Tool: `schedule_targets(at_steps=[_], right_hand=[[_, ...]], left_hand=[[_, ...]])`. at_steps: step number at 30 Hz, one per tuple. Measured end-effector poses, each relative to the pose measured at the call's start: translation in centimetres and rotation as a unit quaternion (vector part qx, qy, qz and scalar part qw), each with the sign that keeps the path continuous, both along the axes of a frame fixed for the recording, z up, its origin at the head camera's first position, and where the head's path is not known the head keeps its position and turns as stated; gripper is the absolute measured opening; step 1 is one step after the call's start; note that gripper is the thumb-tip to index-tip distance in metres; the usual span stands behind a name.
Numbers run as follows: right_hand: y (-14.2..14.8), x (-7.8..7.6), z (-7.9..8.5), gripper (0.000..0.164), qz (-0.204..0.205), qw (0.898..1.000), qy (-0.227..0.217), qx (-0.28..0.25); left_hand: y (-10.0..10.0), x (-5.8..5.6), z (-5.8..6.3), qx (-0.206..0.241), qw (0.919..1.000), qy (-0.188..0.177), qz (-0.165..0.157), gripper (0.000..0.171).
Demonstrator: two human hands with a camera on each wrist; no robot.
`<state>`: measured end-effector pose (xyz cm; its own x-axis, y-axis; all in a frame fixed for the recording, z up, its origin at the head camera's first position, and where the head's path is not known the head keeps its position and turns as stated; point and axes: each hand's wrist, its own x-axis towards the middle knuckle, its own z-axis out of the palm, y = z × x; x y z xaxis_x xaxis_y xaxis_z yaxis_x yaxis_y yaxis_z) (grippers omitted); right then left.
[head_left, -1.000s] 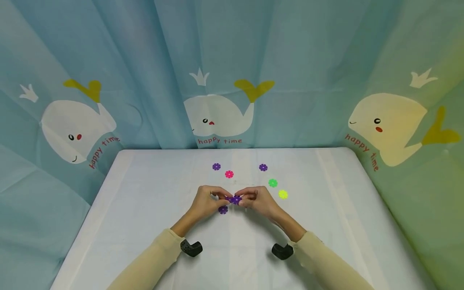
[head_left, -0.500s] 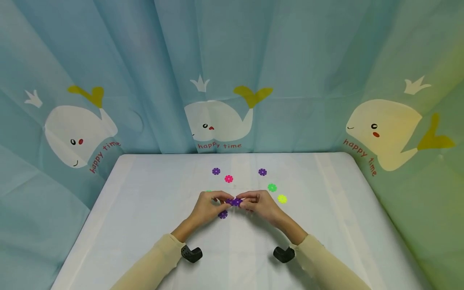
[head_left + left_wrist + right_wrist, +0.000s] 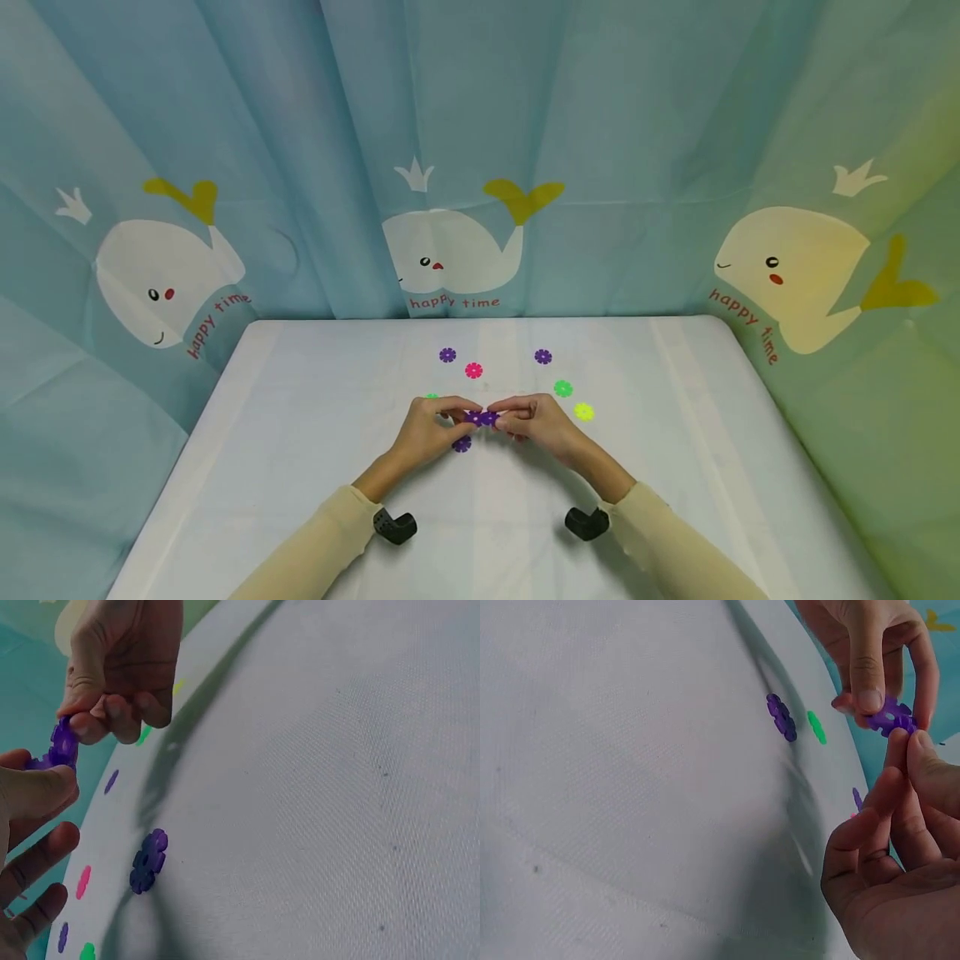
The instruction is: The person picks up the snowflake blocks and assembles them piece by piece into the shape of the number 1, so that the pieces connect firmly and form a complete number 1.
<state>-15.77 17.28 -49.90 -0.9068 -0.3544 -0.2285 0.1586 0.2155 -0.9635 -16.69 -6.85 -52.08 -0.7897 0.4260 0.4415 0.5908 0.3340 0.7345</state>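
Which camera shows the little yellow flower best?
The head view: you see the whole yellow flower there, face up on the table. The left wrist view shows only a thin sliver beside the right hand. The right wrist view doesn't show it.

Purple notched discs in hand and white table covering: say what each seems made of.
Purple notched discs: probably rigid plastic with a smooth, slight sheen, judging by crisp slots and uniform colour. White table covering: matte, woven fabric or textured vinyl, given its fine grain; which, I can't tell.
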Motion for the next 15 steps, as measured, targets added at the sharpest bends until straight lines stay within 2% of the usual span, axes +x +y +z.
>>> schedule_targets(at_steps=[5, 9, 12, 15], right_hand=[[0.2, 0.0, 0.2, 0.030, 0.018, 1.000, 0.006, 0.012], [0.8, -0.1, 0.6, 0.034, 0.035, 0.998, 0.033, 0.037], [1.4, -0.2, 1.0, 0.036, 0.043, 0.993, 0.080, 0.079], [2.0, -0.1, 1.5, 0.035, 0.050, 0.979, 0.145, 0.131]], left_hand=[[-0.2, 0.1, 0.2, -0.002, 0.9998, -0.019, 0.001, 0.025], [-0.5, 0.0, 0.5, -0.002, 0.9985, -0.051, 0.018, 0.026], [-0.8, -0.1, 0.7, 0.002, 0.9965, -0.078, 0.029, 0.026], [-1.3, -0.3, 0.9, 0.007, 0.9950, -0.093, 0.037, 0.026]])
